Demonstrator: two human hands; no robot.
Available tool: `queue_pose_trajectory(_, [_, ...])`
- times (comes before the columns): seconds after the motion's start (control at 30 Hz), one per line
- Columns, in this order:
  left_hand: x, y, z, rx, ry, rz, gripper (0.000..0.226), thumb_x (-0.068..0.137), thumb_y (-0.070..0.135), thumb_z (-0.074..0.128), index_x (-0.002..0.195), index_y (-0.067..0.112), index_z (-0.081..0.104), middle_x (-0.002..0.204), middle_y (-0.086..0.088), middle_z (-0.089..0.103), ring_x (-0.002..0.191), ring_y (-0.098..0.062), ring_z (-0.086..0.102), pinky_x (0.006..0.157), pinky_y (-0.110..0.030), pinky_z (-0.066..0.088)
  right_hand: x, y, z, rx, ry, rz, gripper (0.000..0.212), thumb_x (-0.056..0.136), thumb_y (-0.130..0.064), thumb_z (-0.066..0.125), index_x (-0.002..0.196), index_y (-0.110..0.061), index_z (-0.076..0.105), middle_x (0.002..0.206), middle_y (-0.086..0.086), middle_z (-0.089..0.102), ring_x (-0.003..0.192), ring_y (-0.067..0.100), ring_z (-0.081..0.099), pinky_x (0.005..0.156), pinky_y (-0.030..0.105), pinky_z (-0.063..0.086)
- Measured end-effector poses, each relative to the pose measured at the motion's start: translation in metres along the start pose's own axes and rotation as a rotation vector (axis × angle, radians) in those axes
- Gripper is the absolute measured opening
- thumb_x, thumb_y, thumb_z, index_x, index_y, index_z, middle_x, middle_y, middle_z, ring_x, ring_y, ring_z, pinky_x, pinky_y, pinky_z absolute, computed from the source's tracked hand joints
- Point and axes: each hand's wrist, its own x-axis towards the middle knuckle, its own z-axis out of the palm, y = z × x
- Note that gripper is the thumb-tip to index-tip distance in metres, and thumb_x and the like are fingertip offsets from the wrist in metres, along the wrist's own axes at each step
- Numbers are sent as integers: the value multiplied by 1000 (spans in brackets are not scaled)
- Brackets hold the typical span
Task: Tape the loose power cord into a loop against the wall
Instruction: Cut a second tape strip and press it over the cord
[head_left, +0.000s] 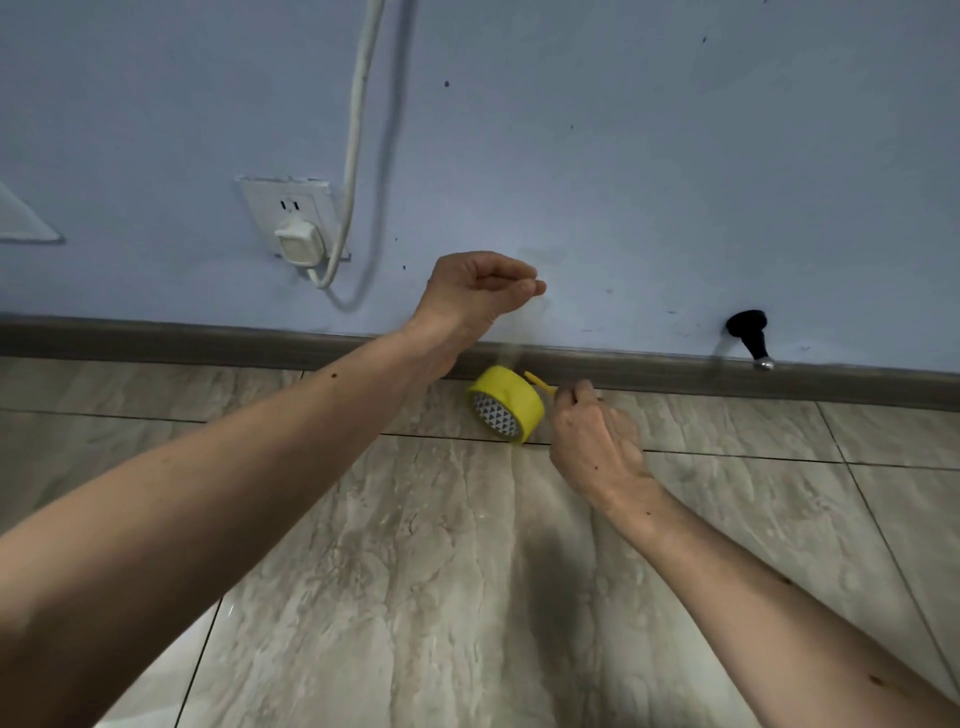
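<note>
A white power cord (358, 130) runs from a white plug (300, 243) in the wall socket (288, 208), dips in a short curve, then climbs the blue wall out of view. My left hand (478, 291) is raised near the wall to the right of the socket, its fingertips pinched on the end of a faint clear tape strip (514, 343). The strip leads down to a yellow tape roll (506, 402) just above the floor by the skirting. My right hand (597, 441) is beside the roll, pinching a thin yellow tool (540, 385) at the strip; what the tool is I cannot tell.
A dark skirting board (208, 340) runs along the foot of the wall above a marble-patterned tile floor (441, 571). A black door stop (748, 332) sticks out of the wall at the right. A white panel edge (21, 218) shows at the far left.
</note>
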Motion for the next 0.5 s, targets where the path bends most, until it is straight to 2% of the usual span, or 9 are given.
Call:
queue_pose_trajectory(0.1, [-1, -1, -5, -53, 24, 0, 10, 84, -3, 68, 93, 2, 69, 83, 0, 74, 77, -3, 72, 75, -11, 52, -6, 8, 4, 92, 48, 114, 20, 89, -11, 43, 107, -9, 52, 108, 11, 59, 88, 35, 66, 60, 35, 35])
queue_pose_trajectory(0.2, [-4, -5, -8, -74, -2, 16, 12, 86, -4, 64, 96, 3, 68, 91, -9, 74, 83, -5, 72, 78, -12, 51, -10, 19, 18, 144, 114, 116, 16, 93, -14, 40, 105, -11, 50, 107, 11, 59, 90, 37, 63, 62, 37, 39])
queue_pose_trajectory(0.27, [-6, -8, -11, -63, -38, 38, 18, 90, -5, 59, 105, 2, 66, 103, -13, 71, 93, -8, 70, 81, -12, 49, -8, 24, 24, 370, 178, 220, 17, 98, -19, 38, 104, -9, 50, 100, 15, 60, 88, 39, 61, 63, 38, 39])
queue_pose_trajectory(0.33, [-7, -12, -15, -41, -86, 63, 24, 92, -5, 55, 113, 3, 63, 112, -12, 70, 107, -11, 66, 84, -12, 46, 2, 25, 28, 723, 187, 365, 20, 100, -24, 37, 98, -9, 51, 86, 14, 61, 81, 38, 60, 62, 37, 40])
queue_pose_trajectory(0.4, [-6, -16, -21, -24, -109, 77, 29, 92, -7, 52, 117, 5, 61, 115, -9, 69, 113, -10, 63, 86, -12, 45, 14, 20, 26, 1004, 169, 445, 19, 99, -26, 40, 89, -17, 53, 83, 10, 64, 74, 34, 60, 65, 45, 48])
queue_pose_trajectory(0.43, [-5, -17, -23, -20, -106, 81, 30, 92, -8, 51, 117, 6, 61, 112, -7, 71, 113, -9, 63, 85, -12, 45, 20, 18, 24, 1036, 169, 449, 19, 98, -27, 42, 85, -20, 54, 83, 10, 65, 73, 33, 59, 67, 47, 50])
queue_pose_trajectory(0.5, [-1, -18, -26, -20, -87, 85, 31, 91, -10, 51, 113, 9, 62, 104, 3, 74, 110, -7, 64, 86, -13, 45, 26, 14, 18, 934, 142, 382, 19, 96, -29, 44, 85, -21, 57, 84, 13, 67, 80, 34, 60, 70, 43, 48])
